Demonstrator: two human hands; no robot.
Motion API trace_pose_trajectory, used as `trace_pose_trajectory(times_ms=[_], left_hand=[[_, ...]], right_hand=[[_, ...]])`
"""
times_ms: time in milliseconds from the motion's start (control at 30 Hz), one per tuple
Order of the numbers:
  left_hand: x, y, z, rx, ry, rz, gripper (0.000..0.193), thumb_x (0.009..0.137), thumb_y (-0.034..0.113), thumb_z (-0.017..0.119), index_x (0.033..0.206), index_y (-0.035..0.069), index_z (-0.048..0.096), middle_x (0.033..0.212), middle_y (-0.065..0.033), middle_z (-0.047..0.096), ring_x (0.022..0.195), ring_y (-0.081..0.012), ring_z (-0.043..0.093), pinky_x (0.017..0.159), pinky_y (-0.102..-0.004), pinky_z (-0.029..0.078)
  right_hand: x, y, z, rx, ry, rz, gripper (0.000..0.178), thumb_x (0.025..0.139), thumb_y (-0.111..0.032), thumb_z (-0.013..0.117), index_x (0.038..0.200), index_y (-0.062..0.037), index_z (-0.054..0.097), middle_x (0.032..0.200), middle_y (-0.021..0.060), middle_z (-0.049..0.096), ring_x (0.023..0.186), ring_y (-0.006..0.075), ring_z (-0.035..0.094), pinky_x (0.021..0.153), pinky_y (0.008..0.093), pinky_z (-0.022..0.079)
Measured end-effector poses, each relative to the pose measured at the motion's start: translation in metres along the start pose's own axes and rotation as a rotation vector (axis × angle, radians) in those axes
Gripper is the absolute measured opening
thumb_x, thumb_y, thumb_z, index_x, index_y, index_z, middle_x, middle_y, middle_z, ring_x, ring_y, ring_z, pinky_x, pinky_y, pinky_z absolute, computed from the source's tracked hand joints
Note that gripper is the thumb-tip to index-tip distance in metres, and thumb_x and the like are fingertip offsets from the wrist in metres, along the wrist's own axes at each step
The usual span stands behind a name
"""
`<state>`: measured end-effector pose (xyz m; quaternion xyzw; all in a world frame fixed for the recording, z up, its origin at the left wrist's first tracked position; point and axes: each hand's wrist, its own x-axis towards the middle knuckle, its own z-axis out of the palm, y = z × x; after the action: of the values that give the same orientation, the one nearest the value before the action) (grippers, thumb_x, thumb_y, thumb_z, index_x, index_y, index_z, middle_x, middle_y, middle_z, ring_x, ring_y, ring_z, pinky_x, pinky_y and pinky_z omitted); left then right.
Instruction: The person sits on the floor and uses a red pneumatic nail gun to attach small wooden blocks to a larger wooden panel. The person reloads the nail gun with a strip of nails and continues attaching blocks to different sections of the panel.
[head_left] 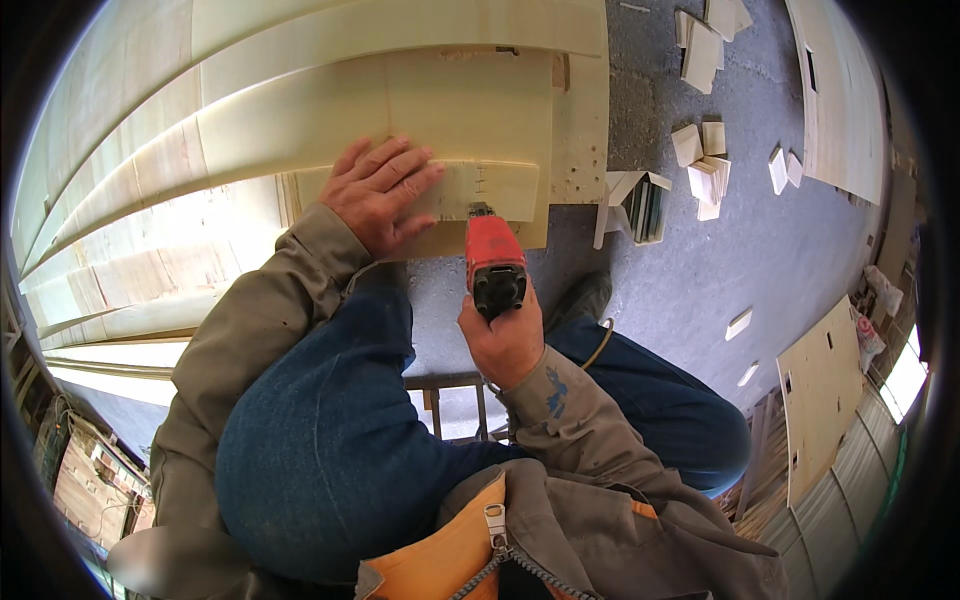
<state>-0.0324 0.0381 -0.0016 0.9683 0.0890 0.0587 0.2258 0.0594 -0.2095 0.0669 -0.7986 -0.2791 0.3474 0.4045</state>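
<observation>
My left hand (383, 195) lies flat with its fingers spread, pressing on a narrow pale plywood strip (513, 190). My right hand (505, 340) is closed around the handle of a red and black staple gun (494, 250). The tool's metal nose meets the near edge of the strip, to the right of my left hand. A short row of small staple-like marks (480, 178) runs across the strip, in line with the nose. Under the strip lies a larger plywood sheet (460, 100). The handle is mostly hidden beneath the tool's body and my fingers.
Long plywood sheets (110, 180) are layered on the left. A small wooden box (642, 207) stands right of the work, with several wood offcuts (703, 58) on the grey floor (690, 270). A yellowish hose (602, 345) curves by my right knee. Another panel (822, 390) lies at right.
</observation>
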Motion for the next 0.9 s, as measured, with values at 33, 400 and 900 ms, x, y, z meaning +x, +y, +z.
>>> trace_pose_trajectory(times_ms=[33,400,900], left_hand=[[0.000,0.000,0.001,0.001,0.000,0.000,0.069,0.082,0.043,0.084,0.144,0.021,0.064,0.148,-0.0041,0.061,0.143,-0.0261,0.051,0.121,-0.0537,0.034],[0.000,-0.001,0.000,-0.003,-0.014,-0.002,0.069,0.083,0.043,0.084,0.145,0.021,0.063,0.149,-0.0043,0.060,0.144,-0.0264,0.051,0.122,-0.0544,0.033],[-0.002,0.000,-0.002,-0.018,-0.024,-0.004,0.072,0.082,0.040,0.084,0.146,0.018,0.062,0.151,-0.0061,0.059,0.144,-0.0284,0.050,0.122,-0.0537,0.032]], right_hand=[[0.000,0.000,0.000,0.008,0.003,0.006,0.057,0.080,-0.004,0.071,0.134,-0.0003,0.053,0.119,0.0232,0.063,0.107,0.0429,0.064,0.095,0.0457,0.053],[0.000,0.001,0.003,0.036,0.023,0.011,0.056,0.080,-0.003,0.071,0.133,-0.0009,0.053,0.121,0.0223,0.062,0.109,0.0415,0.064,0.096,0.0446,0.052],[-0.011,-0.005,0.000,0.072,0.007,0.049,0.039,0.089,-0.002,0.070,0.126,0.0009,0.058,0.110,0.0146,0.065,0.098,0.0272,0.065,0.091,0.0375,0.052]])
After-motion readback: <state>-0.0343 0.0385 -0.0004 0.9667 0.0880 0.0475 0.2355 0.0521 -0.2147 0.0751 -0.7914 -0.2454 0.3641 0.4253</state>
